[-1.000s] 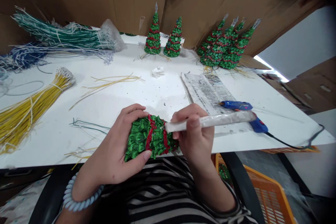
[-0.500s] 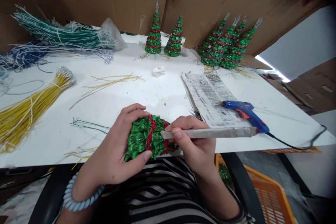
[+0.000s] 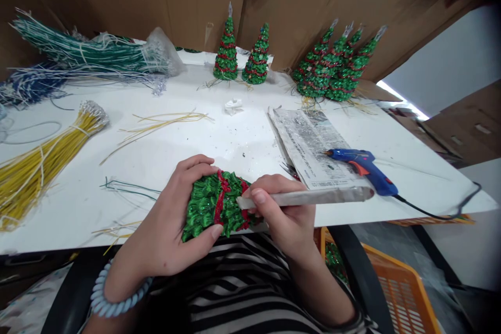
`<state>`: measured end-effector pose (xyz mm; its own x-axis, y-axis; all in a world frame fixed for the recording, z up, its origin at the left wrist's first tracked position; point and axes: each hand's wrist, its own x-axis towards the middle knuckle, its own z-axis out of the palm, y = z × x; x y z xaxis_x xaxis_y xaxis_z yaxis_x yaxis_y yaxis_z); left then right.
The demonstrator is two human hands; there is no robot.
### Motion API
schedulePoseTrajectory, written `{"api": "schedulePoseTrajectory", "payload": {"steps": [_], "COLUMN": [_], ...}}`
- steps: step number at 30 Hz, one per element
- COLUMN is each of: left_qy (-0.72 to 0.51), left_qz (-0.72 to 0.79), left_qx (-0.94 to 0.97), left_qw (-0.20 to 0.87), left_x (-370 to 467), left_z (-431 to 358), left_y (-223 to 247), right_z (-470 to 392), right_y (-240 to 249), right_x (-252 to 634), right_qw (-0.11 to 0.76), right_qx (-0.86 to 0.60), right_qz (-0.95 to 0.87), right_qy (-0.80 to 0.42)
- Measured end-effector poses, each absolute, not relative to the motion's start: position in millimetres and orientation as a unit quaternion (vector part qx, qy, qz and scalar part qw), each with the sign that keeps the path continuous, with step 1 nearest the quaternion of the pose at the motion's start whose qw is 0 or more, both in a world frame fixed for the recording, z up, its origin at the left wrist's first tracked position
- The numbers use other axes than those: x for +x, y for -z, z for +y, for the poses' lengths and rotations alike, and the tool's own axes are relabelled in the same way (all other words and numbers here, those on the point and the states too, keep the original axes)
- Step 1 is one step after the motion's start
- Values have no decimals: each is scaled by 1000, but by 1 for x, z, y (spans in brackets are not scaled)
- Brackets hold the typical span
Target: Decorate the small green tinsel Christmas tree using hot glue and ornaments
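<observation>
A green tree figure (image 3: 203,206) with red garlands lies on its side at the table's front edge. My left hand (image 3: 172,224) is wrapped round its wide base end, thumb below and fingers above. Pinched between the thumb and fingers of my right hand (image 3: 284,209) is a long, flat grey-white stick (image 3: 324,197). The stick's left tip touches the tree's surface between two red bands. The tree's narrow end is hidden behind my right hand.
Folded newspaper (image 3: 313,146) lies at the right with a blue glue gun (image 3: 362,162) on it. Upright trees (image 3: 226,55) stand at the back. Yellow wire bundle (image 3: 50,154), green wire bundle (image 3: 94,55) and loose yellow wires (image 3: 160,122) lie left. An orange basket (image 3: 403,292) stands below.
The whole view has shifted slightly, so things appear a little further left. Both hands keep their holds, and the stick's tip stays at nearly the same spot on the tree.
</observation>
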<state>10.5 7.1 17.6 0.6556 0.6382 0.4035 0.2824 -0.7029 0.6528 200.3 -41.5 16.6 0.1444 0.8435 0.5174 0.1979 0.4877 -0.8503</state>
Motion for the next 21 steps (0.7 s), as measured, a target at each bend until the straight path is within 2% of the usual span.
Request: {"api": "schedulePoseTrajectory", "payload": {"steps": [7,14,21], "left_qy": [-317,-306,-394], "left_qz": [265,278,297], "left_qx": [867,867,838], "left_qw": [279,279,234], "left_x": [11,10,16], "left_z": [6,9,6], "left_y": [-18,-19,-33], "right_z": [-41,-44,-44], "right_y": [-17,-19,-26], "right_x": [201,201,204], "right_qw": [609,658,618], "right_qx": [-429,-425,-400], "right_qz": [-610,-532,-608], "right_qy": [-269,-321,-297]}}
